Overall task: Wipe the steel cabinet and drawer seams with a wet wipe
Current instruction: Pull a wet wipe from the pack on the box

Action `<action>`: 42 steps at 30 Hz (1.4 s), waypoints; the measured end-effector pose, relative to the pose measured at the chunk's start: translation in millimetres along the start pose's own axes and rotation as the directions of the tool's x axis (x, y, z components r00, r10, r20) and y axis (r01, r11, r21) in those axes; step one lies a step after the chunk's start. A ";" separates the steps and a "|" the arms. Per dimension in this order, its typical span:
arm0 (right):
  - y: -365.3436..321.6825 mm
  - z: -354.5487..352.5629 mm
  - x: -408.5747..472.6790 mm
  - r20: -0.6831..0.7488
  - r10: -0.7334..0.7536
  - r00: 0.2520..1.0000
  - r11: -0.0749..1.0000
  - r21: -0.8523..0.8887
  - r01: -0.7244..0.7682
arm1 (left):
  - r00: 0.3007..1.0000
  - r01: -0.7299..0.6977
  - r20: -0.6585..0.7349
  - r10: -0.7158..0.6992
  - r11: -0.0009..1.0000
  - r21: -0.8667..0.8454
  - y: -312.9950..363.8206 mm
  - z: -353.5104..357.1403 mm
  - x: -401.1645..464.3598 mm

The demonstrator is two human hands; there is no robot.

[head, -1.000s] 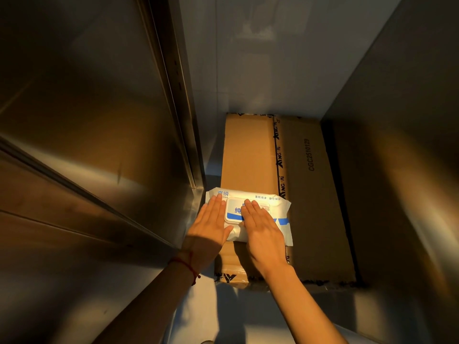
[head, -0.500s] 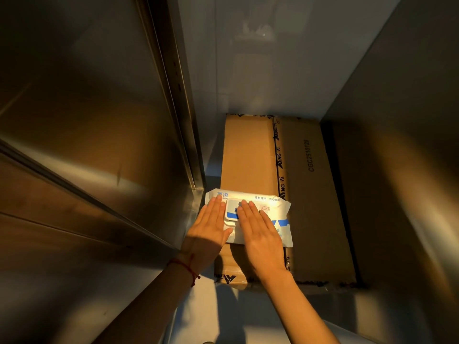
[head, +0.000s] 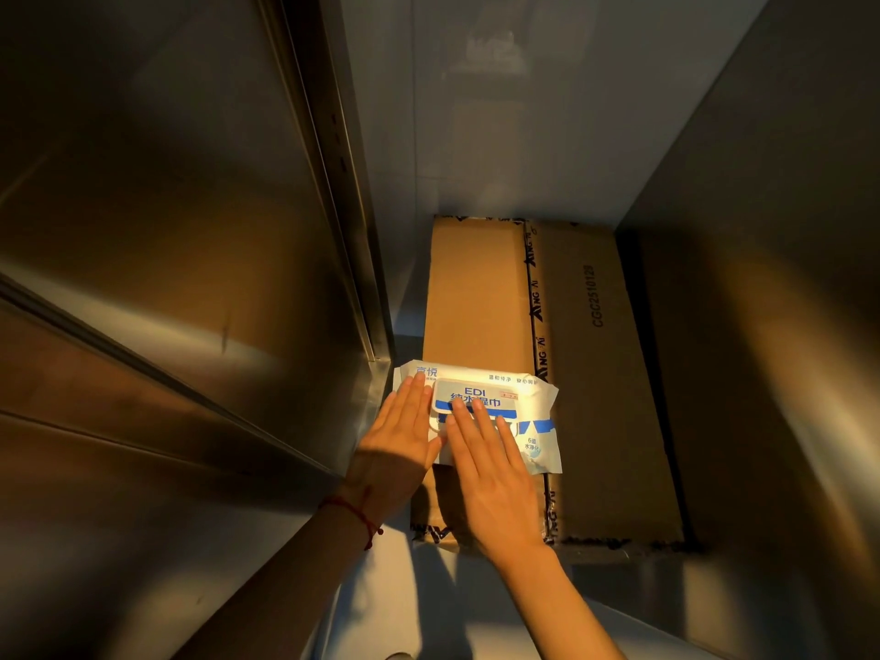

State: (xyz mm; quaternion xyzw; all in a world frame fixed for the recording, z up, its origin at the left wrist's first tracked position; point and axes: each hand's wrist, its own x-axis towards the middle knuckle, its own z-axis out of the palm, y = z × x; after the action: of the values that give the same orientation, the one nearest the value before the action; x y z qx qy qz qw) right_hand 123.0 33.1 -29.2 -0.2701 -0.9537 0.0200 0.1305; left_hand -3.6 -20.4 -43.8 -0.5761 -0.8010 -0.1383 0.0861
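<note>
Both hands lie flat with straight fingers on the wet-wipe pack [head: 495, 412], the left hand [head: 395, 450] at its left end, the right hand [head: 495, 483] touching the flip lid [head: 476, 397]; neither grip holds anything. The pack sits on the cardboard box [head: 595, 373], beside the steel cabinet wall [head: 190, 259]. Lifting the lid with too little hold-down could slide the soft pack off the box's near-left edge.

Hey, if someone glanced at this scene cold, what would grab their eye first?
The white and blue wet wipe pack, lit at centre, with the left hand and right hand lying flat on it. It rests on a long cardboard box, between a steel cabinet panel on the left and a shadowed wall on the right.
</note>
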 end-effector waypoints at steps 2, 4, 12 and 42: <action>0.8 -0.7 3.8 -0.018 0.004 1.000 1.000 -0.005 -0.004 | 1.000 -0.009 -0.009 0.009 1.000 0.001 -0.9 3.0 -0.4; 2.3 -2.1 9.6 -0.027 0.009 1.000 1.000 -0.011 -0.010 | 1.000 -0.015 -0.011 0.015 1.000 -0.002 -1.6 5.1 -1.0; 14.5 -4.6 45.3 -0.009 0.049 0.999 0.997 0.058 -0.048 | 1.000 -0.024 -0.019 0.024 0.999 -0.029 -4.3 10.4 -2.0; 37.2 25.0 63.6 0.471 0.139 0.871 0.974 0.092 -0.205 | 0.998 -0.045 -0.041 0.038 0.985 -0.165 -6.5 7.7 10.1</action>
State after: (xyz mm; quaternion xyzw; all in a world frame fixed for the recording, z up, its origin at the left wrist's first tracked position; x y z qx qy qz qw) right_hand 83.3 98.7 -42.2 -0.3319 -0.9256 0.1613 -0.0837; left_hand -12.8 -10.8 -48.9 -0.5951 -0.7728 -0.2134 0.0558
